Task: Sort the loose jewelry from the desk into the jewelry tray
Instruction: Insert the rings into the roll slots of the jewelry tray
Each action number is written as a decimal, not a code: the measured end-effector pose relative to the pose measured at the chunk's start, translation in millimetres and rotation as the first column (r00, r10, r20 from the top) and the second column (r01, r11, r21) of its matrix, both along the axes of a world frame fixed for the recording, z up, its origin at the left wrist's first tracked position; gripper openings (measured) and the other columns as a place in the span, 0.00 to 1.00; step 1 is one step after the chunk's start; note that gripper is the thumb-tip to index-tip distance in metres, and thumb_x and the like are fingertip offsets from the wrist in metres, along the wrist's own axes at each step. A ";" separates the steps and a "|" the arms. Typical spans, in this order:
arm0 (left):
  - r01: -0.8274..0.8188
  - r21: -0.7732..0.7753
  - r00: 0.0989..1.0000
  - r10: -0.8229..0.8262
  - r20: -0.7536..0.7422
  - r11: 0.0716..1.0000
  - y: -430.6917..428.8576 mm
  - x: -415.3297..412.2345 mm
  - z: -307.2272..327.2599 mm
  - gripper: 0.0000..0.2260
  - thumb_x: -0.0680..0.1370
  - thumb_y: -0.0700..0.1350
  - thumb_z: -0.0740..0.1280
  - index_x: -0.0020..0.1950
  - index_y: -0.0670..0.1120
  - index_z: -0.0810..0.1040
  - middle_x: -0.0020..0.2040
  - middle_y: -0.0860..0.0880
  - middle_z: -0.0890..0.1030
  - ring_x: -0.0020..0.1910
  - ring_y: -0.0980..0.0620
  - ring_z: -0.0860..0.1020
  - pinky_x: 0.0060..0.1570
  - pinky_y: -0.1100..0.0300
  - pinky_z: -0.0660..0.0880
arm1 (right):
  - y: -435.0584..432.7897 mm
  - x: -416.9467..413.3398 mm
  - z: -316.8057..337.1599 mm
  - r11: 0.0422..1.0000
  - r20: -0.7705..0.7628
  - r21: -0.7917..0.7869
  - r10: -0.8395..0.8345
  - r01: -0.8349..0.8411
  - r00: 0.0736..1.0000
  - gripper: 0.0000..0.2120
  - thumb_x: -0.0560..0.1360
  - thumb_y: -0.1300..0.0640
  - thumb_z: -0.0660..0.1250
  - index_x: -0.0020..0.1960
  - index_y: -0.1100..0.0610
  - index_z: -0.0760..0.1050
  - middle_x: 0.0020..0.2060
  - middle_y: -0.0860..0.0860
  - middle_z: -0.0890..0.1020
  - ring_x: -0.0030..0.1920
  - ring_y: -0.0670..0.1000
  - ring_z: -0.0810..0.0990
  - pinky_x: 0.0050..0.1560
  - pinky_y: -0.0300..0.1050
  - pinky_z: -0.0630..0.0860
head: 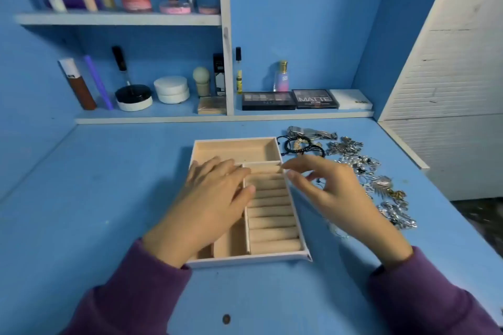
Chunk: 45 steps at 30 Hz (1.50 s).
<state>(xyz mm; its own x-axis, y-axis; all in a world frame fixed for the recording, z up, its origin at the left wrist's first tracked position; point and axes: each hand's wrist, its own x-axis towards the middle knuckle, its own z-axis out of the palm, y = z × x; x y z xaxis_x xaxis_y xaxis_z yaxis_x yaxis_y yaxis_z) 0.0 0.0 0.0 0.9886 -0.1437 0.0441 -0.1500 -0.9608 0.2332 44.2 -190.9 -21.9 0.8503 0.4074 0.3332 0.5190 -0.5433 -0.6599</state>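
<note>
A beige jewelry tray (236, 150) lies on the blue desk, with one wide compartment at the back, ring rolls on the right and narrow slots on the left. My left hand (212, 198) rests flat over the tray's left slots, fingers spread, holding nothing. My right hand (324, 187) hovers just right of the ring rolls with its fingers apart; nothing shows in them. Loose silver jewelry (381, 185) is strewn along the desk to the right of the tray. Black cord bracelets (302, 145) lie by the tray's back right corner.
Behind the tray a low shelf carries eyeshadow palettes (268, 100), a perfume bottle (282, 76), white round jars (171, 89) and tubes. An upper shelf (117, 19) holds more cosmetics. A white slatted panel (449, 84) stands at the right.
</note>
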 end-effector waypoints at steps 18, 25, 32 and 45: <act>0.252 -0.203 0.966 -0.232 0.115 0.946 -102.0 76.0 -12.6 0.11 0.79 0.45 0.60 0.56 0.49 0.79 0.53 0.50 0.76 0.56 0.51 0.68 0.56 0.61 0.62 | -73.3 57.9 -15.3 0.875 0.256 -0.348 -0.258 0.338 0.931 0.06 0.70 0.51 0.70 0.43 0.52 0.81 0.33 0.46 0.67 0.44 0.50 0.65 0.39 0.43 0.62; 0.318 -0.152 0.946 -0.302 0.122 0.936 -110.2 74.6 -22.3 0.10 0.78 0.48 0.61 0.53 0.49 0.80 0.43 0.52 0.73 0.49 0.53 0.67 0.46 0.60 0.65 | -71.6 59.5 -13.1 0.908 0.168 -0.138 -0.373 0.396 0.913 0.03 0.71 0.56 0.68 0.40 0.54 0.80 0.35 0.49 0.73 0.44 0.52 0.71 0.40 0.44 0.66; 0.303 -0.112 0.948 -0.287 0.137 0.946 -122.7 77.8 -20.4 0.06 0.76 0.46 0.65 0.48 0.49 0.81 0.40 0.53 0.75 0.51 0.52 0.70 0.41 0.58 0.66 | -73.5 59.5 -9.2 0.892 0.125 0.032 -0.450 0.450 0.884 0.03 0.71 0.57 0.68 0.41 0.56 0.80 0.36 0.54 0.78 0.42 0.54 0.75 0.43 0.47 0.71; 0.135 -0.417 0.965 -0.023 0.263 0.899 -22.7 52.8 19.1 0.03 0.71 0.42 0.71 0.43 0.49 0.82 0.33 0.60 0.78 0.35 0.70 0.75 0.37 0.81 0.66 | -51.9 34.9 10.3 0.950 -0.052 0.258 -0.169 0.177 0.984 0.03 0.72 0.59 0.68 0.39 0.55 0.78 0.36 0.52 0.82 0.37 0.50 0.78 0.39 0.39 0.74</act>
<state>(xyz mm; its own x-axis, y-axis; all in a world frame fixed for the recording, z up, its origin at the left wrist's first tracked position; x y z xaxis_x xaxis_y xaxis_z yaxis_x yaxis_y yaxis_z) 52.8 -22.7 19.1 0.9242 -0.1326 0.3581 -0.3273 -0.7581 0.5641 79.0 -242.7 -11.6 0.9109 0.1558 0.3821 0.4108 -0.4300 -0.8040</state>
